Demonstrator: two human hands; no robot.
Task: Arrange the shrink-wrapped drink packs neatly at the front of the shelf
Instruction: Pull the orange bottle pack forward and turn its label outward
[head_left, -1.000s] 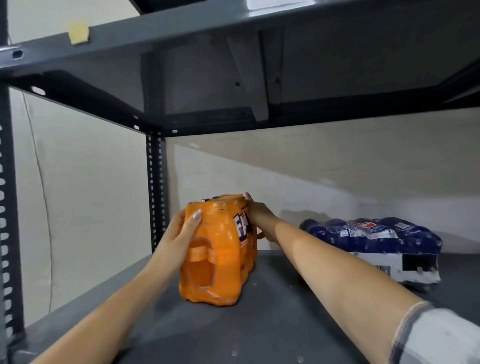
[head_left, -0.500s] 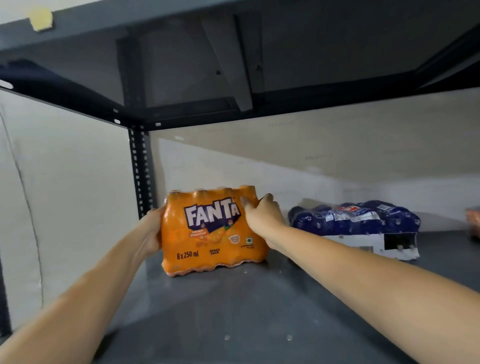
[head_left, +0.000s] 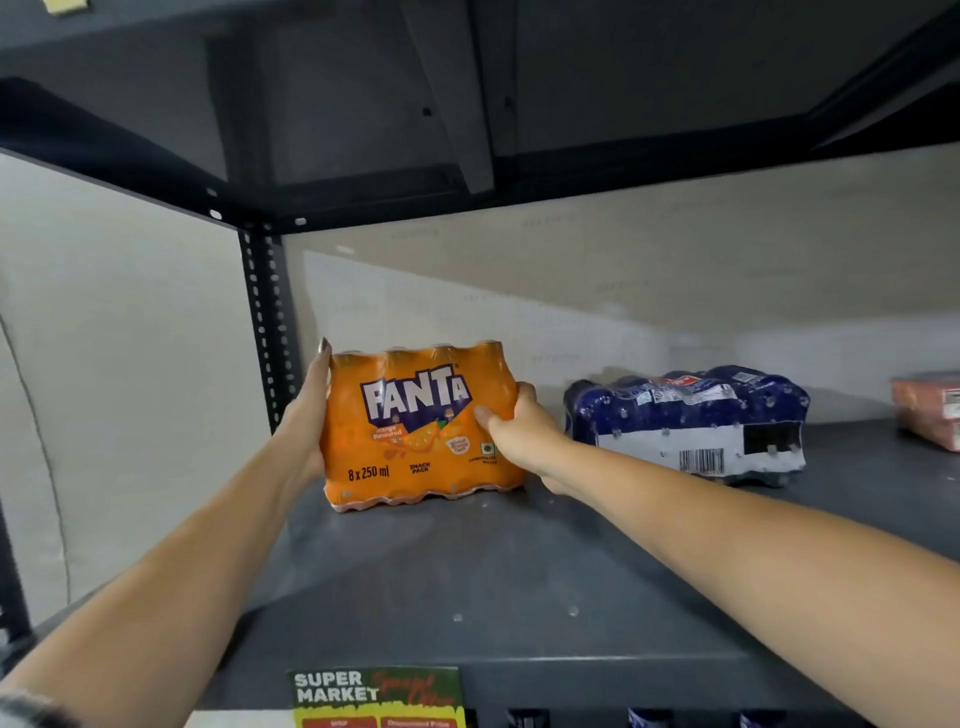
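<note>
An orange shrink-wrapped Fanta pack (head_left: 410, 431) stands upright at the back left of the grey shelf (head_left: 467, 582), its label facing me. My left hand (head_left: 306, 415) presses flat against its left side. My right hand (head_left: 524, 436) grips its right edge, thumb across the front. To its right lies a dark blue pack (head_left: 685, 421) on its side, barcode label facing me, untouched. A pinkish-red pack (head_left: 930, 410) shows partly at the far right edge.
A perforated black upright (head_left: 267, 338) stands just left of the Fanta pack. The shelf above (head_left: 363, 104) hangs low overhead. A "Super Market" tag (head_left: 376, 696) is fixed to the shelf's front lip. A pale wall is behind.
The Fanta pack has been turned from end-on to label-forward and now stands on the shelf. The view has pulled back, showing the shelf's front edge.
</note>
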